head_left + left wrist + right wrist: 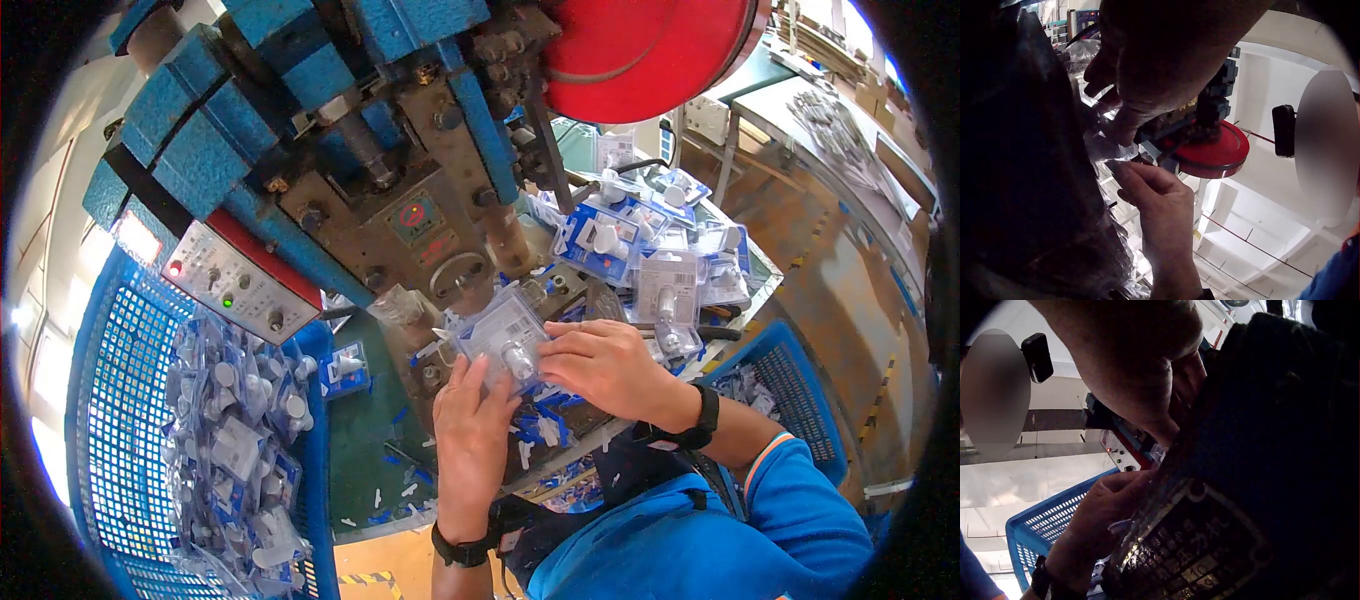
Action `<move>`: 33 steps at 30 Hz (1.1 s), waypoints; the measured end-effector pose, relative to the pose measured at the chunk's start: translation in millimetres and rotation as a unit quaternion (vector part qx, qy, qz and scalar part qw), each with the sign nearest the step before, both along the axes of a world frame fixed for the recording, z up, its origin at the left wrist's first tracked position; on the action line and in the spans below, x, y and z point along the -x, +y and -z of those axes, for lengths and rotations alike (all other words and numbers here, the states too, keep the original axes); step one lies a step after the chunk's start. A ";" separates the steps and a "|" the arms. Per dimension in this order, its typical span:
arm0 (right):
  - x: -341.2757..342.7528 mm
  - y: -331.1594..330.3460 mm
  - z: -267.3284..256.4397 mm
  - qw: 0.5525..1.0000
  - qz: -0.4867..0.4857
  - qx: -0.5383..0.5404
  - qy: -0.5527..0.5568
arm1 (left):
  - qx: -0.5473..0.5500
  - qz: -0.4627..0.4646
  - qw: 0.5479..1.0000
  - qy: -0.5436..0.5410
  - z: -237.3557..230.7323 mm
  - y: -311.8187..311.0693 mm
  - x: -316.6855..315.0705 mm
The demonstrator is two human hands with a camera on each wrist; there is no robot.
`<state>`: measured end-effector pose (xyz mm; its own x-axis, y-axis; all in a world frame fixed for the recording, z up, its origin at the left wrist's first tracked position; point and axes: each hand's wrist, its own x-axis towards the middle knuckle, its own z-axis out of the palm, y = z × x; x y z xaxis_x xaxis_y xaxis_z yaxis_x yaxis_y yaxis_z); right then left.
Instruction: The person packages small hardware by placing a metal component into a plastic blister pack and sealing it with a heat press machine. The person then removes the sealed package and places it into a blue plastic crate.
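Note:
Both hands hold one clear plastic blister pack [497,332] in front of the press; its card shows a barcode, and a bulb-shaped piece sits in the plastic bubble. The left hand [470,435] grips the pack's near left edge. At its right edge, the right hand [605,368] pinches the pack between thumb and fingers. In the left wrist view the right hand's fingers [1141,181] meet the plastic just below the left hand. The right wrist view shows the left hand [1100,509] partly behind a dark machine part with a nameplate [1179,550].
A blue press [330,70] with a red wheel [640,50] and control box [240,280] rises over the bench. Blister packs pile at the right [610,240]; a blue basket [120,400] full of them stands left. Plastic scraps [540,425] litter the bench edge. Another blue basket [790,385] sits right.

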<state>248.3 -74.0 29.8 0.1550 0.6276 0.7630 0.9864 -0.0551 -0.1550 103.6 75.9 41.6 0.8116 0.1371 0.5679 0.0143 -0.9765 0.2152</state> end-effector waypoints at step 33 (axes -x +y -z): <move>3.9 0.5 -19.9 0.997 0.025 0.044 -0.059 | -0.039 -0.041 0.998 -0.028 -28.3 -15.6 -6.4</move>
